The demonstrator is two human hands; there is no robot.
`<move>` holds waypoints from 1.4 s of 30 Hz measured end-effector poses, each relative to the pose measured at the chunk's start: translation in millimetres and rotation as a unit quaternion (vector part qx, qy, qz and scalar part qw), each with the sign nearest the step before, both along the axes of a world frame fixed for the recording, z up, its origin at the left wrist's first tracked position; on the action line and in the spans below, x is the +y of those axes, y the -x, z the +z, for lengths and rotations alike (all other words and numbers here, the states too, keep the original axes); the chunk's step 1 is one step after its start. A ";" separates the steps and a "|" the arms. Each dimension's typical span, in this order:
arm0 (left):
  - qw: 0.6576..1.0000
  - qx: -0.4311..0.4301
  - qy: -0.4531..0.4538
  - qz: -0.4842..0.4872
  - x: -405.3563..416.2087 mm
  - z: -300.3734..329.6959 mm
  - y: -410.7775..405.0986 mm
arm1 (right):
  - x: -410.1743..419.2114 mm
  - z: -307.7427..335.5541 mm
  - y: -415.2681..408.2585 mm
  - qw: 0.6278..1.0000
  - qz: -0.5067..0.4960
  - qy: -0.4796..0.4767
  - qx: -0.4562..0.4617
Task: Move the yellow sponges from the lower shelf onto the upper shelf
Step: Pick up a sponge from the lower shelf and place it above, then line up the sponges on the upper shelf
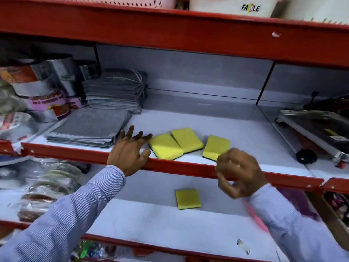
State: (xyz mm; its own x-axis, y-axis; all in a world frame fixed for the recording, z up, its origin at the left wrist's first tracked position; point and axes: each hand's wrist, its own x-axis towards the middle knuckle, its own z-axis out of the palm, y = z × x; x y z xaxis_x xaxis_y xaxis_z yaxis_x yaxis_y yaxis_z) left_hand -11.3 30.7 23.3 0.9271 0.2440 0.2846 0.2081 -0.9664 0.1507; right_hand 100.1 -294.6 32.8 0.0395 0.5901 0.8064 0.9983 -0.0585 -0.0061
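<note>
The red-edged shelving fills the wall, and the business is on two of its white boards. The upper shelf (236, 129) carries three yellow sponges near its front edge: the left sponge (165, 146) and the middle sponge (187, 139) touch along one side, their long axes running back and leftward from the front lip, while the right sponge (216, 146) sits a little apart with its long axis running back and slightly to the right. All three lie flat, yellow face up, dark scouring layer down. They look set down just inside the lip because that is the easiest reach, I'd say.

On the lower shelf (151, 224) one sponge remains, the last sponge (188, 199), flat near the middle of the board, well back from the front edge, squared roughly to it.

A stack of grey cloths (88, 127) occupies the upper shelf's left front corner.

The left hand (130, 150) is spread wide and empty, thumb on the red front lip, fingertips almost at the left sponge, likely steadying. The right hand (238, 173) hangs before the lip, fingers loosely curled and blurred; it seems empty, though I cannot tell for sure.
</note>
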 end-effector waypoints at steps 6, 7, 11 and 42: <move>1.000 -0.003 0.004 0.007 -0.5 0.6 -2.2 | 26.0 -112.4 1.1 0.938 -0.027 0.344 0.044; 1.000 -0.003 0.006 0.007 -0.9 0.4 -2.2 | 32.7 -130.1 -7.5 0.903 -0.081 0.411 0.093; 1.000 -0.007 0.002 0.012 -2.6 1.5 -5.2 | 61.4 -188.3 -41.3 0.783 -0.195 0.547 0.222; 1.000 0.009 -0.011 0.005 -3.9 2.8 5.0 | -15.2 46.3 -8.1 0.823 -0.499 0.076 0.259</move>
State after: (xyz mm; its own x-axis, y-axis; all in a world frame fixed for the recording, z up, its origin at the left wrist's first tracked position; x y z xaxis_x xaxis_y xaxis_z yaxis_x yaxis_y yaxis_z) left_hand -16.3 26.8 26.1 0.9298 0.2461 0.2738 0.2192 -0.9676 0.1253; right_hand 108.2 -309.9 79.1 0.8820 0.1477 0.4476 0.3176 -0.8879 -0.3327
